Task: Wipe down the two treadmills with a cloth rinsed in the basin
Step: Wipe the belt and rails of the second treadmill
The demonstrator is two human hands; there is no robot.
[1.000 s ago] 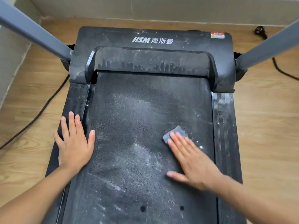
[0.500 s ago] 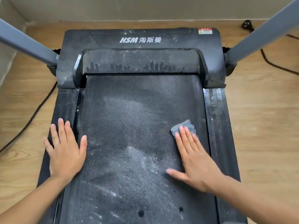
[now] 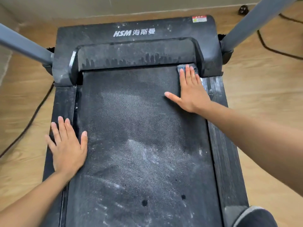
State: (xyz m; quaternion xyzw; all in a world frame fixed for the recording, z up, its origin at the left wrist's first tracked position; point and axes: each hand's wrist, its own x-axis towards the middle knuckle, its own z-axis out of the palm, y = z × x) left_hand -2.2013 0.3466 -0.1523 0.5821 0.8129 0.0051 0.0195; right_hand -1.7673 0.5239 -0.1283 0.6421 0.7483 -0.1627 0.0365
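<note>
A black treadmill fills the view, its belt (image 3: 139,145) dusted with white powder and its motor cover (image 3: 134,32) streaked with dust. My right hand (image 3: 191,90) lies flat with straight fingers on a small blue-grey cloth (image 3: 182,68), pressing it onto the belt's far right corner against the motor cover. My left hand (image 3: 67,146) rests flat on the left side rail and belt edge, fingers spread. Most of the cloth is hidden under my fingers.
Two grey handrail posts rise at the left (image 3: 24,45) and right (image 3: 255,20). Black cables run over the wooden floor on the left (image 3: 32,118) and right (image 3: 270,48). A wall stands just beyond the treadmill. A dark rounded shape (image 3: 255,217) sits at the bottom right.
My right hand has pushed the cloth forward along the belt's right side, from the middle up to the motor cover. My left hand has stayed on the left rail.
</note>
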